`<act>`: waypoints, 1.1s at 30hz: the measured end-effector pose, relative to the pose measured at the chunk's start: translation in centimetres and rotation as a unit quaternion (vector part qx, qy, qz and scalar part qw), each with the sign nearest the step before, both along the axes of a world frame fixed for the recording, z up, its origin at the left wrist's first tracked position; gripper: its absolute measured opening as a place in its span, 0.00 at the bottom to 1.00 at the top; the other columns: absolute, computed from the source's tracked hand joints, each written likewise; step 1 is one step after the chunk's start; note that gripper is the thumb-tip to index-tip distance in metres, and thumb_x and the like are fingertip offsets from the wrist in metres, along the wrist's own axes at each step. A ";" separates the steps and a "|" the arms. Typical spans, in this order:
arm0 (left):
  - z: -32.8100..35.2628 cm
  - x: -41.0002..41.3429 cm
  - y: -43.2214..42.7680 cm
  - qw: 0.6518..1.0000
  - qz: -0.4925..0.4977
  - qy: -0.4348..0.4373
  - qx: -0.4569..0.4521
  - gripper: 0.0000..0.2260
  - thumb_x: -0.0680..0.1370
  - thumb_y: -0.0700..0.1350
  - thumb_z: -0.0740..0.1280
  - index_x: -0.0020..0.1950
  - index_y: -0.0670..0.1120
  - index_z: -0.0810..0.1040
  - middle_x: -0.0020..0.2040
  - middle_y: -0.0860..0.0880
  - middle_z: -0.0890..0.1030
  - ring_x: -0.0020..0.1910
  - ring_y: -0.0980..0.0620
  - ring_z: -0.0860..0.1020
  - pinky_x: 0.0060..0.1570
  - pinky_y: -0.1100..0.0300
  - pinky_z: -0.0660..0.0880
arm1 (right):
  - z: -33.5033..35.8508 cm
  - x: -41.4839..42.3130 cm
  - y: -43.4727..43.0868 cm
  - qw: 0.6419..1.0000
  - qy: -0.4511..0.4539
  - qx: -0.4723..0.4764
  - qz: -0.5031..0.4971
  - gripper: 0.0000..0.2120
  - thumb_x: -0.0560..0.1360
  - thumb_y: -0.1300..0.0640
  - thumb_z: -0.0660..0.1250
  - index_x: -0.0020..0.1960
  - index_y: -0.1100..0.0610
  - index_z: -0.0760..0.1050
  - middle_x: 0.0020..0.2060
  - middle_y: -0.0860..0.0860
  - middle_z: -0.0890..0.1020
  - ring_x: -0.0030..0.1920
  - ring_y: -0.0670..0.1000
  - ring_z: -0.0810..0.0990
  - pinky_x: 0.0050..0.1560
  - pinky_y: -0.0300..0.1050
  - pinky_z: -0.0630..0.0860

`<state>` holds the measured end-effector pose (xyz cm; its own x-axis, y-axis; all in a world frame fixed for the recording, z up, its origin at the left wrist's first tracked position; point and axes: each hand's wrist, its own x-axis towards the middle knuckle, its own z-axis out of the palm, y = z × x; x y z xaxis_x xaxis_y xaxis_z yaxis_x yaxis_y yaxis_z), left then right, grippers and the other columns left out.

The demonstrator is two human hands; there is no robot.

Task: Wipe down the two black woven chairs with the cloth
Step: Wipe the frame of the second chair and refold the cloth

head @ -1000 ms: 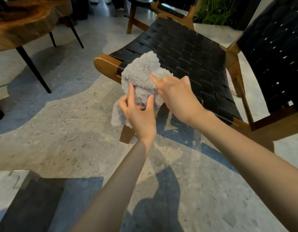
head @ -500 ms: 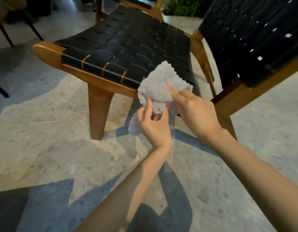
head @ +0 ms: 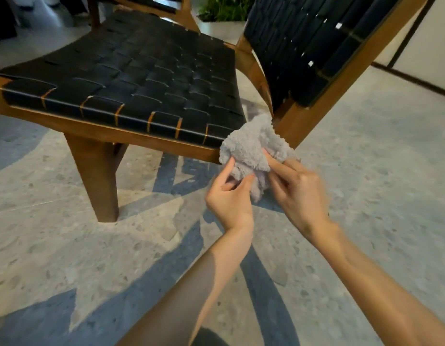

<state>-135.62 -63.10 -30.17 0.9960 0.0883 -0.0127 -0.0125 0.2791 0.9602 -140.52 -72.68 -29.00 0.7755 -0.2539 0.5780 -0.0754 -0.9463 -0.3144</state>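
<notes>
A black woven chair (head: 131, 78) with a wooden frame fills the upper left; its woven backrest (head: 311, 43) rises at the upper right. A fluffy grey cloth (head: 251, 148) is bunched in the air just off the seat's near right corner. My left hand (head: 228, 196) pinches its lower edge from below left. My right hand (head: 298, 193) grips it from the right, fingers pushed into the folds. The cloth overlaps the seat's wooden rail; whether it touches is unclear. A second chair's wooden frame (head: 166, 6) shows behind the seat at the top.
Speckled terrazzo floor (head: 366, 171) with blue-grey patches lies all around. The chair's thick wooden front leg (head: 96, 176) stands at left. A green plant (head: 224, 8) sits behind the chairs. A wall with a dark skirting runs along the upper right.
The view has closed in on the chair, which now looms larger. Both hands, still holding the cloth, have shifted right to the seat's near right corner beside the backrest.
</notes>
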 end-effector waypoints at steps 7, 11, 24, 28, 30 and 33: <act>5.7 -0.6 -1.0 0.958 -0.099 -0.264 0.059 0.23 0.71 0.30 0.72 0.63 0.48 0.78 0.54 0.49 0.77 0.51 0.65 0.78 0.48 0.70 0.77 | 2.3 -1.8 1.3 0.945 -0.246 0.201 -0.082 0.17 0.79 0.56 0.61 0.68 0.52 0.73 0.31 0.50 0.73 0.32 0.46 0.68 0.36 0.51 0.68; 10.0 0.5 -2.7 0.929 -0.168 -0.309 0.117 0.25 0.72 0.36 0.73 0.68 0.48 0.74 0.55 0.53 0.74 0.52 0.65 0.76 0.52 0.67 0.76 | 6.7 -0.7 -0.6 0.915 -0.304 0.220 -0.149 0.17 0.78 0.54 0.61 0.67 0.47 0.73 0.27 0.42 0.66 0.33 0.45 0.67 0.48 0.53 0.67; 8.2 2.8 -3.9 0.893 -0.077 -0.362 0.256 0.19 0.72 0.41 0.74 0.62 0.46 0.79 0.51 0.52 0.76 0.48 0.66 0.73 0.51 0.72 0.72 | 5.2 2.3 -3.3 0.906 -0.336 0.245 -0.078 0.20 0.74 0.65 0.68 0.65 0.56 0.75 0.40 0.50 0.71 0.37 0.39 0.67 0.41 0.26 0.65; 4.4 2.4 -1.9 0.873 -0.057 -0.378 0.303 0.19 0.70 0.36 0.75 0.60 0.43 0.80 0.48 0.47 0.77 0.46 0.60 0.73 0.48 0.75 0.69 | 1.4 1.8 -2.7 0.923 -0.266 0.276 -0.039 0.20 0.74 0.65 0.69 0.64 0.54 0.74 0.40 0.52 0.74 0.38 0.41 0.69 0.40 0.29 0.67; 2.6 1.9 -1.2 0.849 -0.059 -0.398 0.342 0.20 0.69 0.34 0.75 0.60 0.42 0.80 0.47 0.44 0.77 0.46 0.54 0.74 0.46 0.70 0.70 | -0.3 1.4 -2.4 0.916 -0.242 0.320 -0.034 0.17 0.74 0.65 0.69 0.62 0.57 0.77 0.39 0.51 0.74 0.37 0.40 0.70 0.40 0.29 0.67; -0.2 1.1 -0.1 0.844 -0.085 -0.367 0.382 0.20 0.69 0.35 0.75 0.60 0.42 0.80 0.46 0.46 0.77 0.45 0.53 0.74 0.45 0.68 0.72 | -2.4 0.4 -2.3 0.924 -0.182 0.335 -0.038 0.15 0.74 0.66 0.70 0.60 0.59 0.79 0.39 0.51 0.76 0.38 0.36 0.73 0.41 0.27 0.68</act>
